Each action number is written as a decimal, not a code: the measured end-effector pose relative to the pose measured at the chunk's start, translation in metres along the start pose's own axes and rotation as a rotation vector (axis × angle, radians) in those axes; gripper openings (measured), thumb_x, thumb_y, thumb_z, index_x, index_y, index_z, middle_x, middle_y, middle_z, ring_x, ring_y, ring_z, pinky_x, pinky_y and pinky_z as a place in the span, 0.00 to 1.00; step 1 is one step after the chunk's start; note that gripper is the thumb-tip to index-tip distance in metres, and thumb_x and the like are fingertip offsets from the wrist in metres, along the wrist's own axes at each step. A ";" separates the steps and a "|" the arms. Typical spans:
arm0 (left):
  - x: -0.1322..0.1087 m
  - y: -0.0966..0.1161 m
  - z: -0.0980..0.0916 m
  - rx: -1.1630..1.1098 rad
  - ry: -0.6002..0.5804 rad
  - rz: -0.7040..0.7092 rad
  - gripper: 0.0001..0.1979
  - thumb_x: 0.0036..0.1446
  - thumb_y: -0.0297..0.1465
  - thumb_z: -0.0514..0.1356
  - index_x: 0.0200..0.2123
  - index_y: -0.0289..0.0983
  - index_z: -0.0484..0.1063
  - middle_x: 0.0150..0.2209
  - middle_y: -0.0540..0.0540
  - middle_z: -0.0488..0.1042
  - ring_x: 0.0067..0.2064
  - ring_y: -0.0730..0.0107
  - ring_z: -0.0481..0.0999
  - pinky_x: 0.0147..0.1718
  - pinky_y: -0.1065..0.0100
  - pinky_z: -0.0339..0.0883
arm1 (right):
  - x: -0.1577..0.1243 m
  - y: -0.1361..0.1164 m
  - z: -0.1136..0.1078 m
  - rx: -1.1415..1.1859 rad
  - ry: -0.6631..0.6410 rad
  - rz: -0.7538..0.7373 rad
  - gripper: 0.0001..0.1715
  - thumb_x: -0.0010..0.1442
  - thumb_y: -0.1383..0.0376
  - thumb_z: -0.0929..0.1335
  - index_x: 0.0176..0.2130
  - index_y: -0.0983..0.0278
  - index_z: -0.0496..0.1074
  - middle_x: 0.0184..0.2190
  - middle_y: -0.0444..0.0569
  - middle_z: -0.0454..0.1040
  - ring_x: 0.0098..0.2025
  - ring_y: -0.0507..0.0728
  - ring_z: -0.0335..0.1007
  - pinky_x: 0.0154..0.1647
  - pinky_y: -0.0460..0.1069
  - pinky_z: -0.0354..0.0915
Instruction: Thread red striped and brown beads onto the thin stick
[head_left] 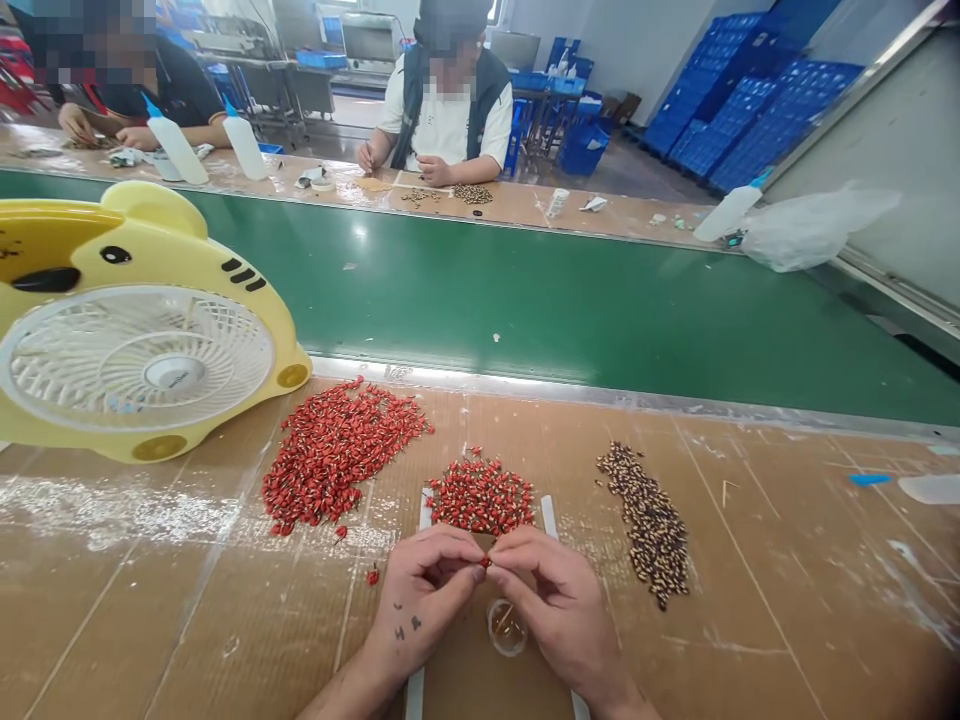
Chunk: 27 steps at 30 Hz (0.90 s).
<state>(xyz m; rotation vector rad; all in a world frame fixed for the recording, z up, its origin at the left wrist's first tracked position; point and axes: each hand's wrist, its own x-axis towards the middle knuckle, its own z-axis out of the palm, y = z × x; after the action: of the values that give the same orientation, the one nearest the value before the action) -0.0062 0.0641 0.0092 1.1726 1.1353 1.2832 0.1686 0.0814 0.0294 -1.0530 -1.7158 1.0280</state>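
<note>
My left hand (435, 590) and my right hand (551, 590) meet over the cardboard, fingertips pinched together. Between them sits a small red piece (486, 562), held by both; its exact kind is too small to make out. Just beyond my fingers lies a heap of small red-and-cream pieces (480, 495). A larger pile of red pieces with thin stems (337, 450) spreads to the left, and a single red piece (373, 574) lies beside my left hand. To the right is a pile of dark-and-cream beads (645, 520). A small clear cup (508, 628) stands below my hands, with a thin stick in it.
A yellow animal-shaped fan (292, 340) stands at the left. Behind the worktop runs a green conveyor belt (540, 300). Across it, two people sit at another bench, with white squeeze bottles (244, 145) and a plastic bag (806, 232). Stacked blue crates (742, 100) are farther back.
</note>
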 end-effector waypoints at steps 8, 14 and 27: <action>-0.001 0.003 0.001 0.120 -0.002 0.155 0.08 0.54 0.21 0.65 0.32 0.38 0.82 0.31 0.44 0.82 0.31 0.68 0.80 0.30 0.72 0.72 | -0.002 -0.002 0.001 -0.042 0.041 -0.033 0.04 0.62 0.69 0.72 0.35 0.61 0.79 0.32 0.49 0.80 0.33 0.55 0.77 0.36 0.47 0.73; -0.001 0.003 -0.002 0.150 0.009 0.182 0.07 0.55 0.22 0.65 0.32 0.39 0.82 0.31 0.44 0.83 0.32 0.66 0.81 0.32 0.70 0.74 | 0.000 -0.001 -0.003 -0.034 -0.045 0.014 0.06 0.64 0.66 0.71 0.37 0.60 0.81 0.34 0.49 0.81 0.36 0.56 0.78 0.39 0.48 0.73; -0.008 -0.001 -0.002 0.086 -0.032 0.019 0.06 0.52 0.24 0.67 0.28 0.40 0.82 0.27 0.45 0.83 0.27 0.67 0.80 0.26 0.71 0.71 | 0.006 -0.009 -0.016 0.008 -0.185 0.134 0.10 0.64 0.61 0.71 0.33 0.62 0.82 0.29 0.49 0.80 0.31 0.54 0.76 0.34 0.47 0.70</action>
<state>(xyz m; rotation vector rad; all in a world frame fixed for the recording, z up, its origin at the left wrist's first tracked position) -0.0079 0.0565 0.0073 1.2658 1.1677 1.2358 0.1797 0.0873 0.0434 -1.1085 -1.8056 1.2495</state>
